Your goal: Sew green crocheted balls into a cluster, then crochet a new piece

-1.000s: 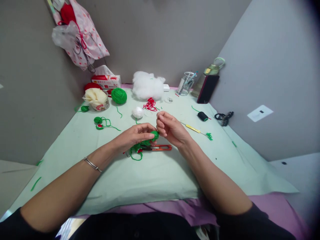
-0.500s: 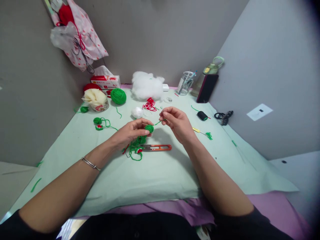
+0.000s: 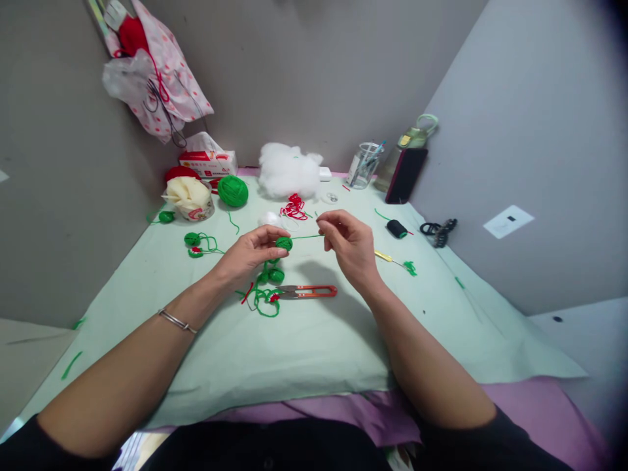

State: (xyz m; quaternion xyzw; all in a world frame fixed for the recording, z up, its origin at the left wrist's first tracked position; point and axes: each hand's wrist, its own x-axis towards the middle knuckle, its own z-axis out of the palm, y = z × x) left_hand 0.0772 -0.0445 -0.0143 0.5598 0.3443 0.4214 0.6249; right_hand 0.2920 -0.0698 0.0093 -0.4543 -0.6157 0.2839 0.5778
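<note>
Between the thumb and fingers of my left hand is a small green crocheted ball. A green yarn strand runs taut from the ball to my right hand, whose thumb and forefinger are pinched together. A thin tip shows above those fingertips, too small to make out. Below my left hand lie more green crocheted pieces with trailing yarn and a bit of red. Touching them is a pair of orange-handled thread snips.
White stuffing sits at the back, near red yarn and a green yarn ball. To the right are a yellow-handled crochet hook, black thread spool, phone and cup of pens. Walls border the table.
My left hand has shifted a little left and up with the ball. My right hand has moved slightly right, so the strand between them is longer and straighter.
</note>
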